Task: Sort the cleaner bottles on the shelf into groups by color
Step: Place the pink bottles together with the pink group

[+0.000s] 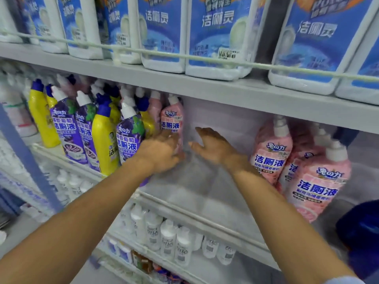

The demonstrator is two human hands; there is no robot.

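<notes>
Jugs of white plastic with blue labels (217, 37) fill the tier above, behind a thin guard rail (184, 56); small white bottles (168, 238) line the tier below. On the grey metal middle shelf (205, 193), yellow bottles with blue caps (103, 140) and purple-labelled bottles with white caps (67, 130) stand mixed at left, crowded right up against one pink cleaner bottle with a white cap (171, 117). Blurred, the left hand (162, 152) curls its fingers round that pink bottle's lower part. In the bare gap just beside it the right hand (213, 146) is spread wide, holding nothing. More pink bottles (272, 152) lean together well apart at right, same label, white caps.
</notes>
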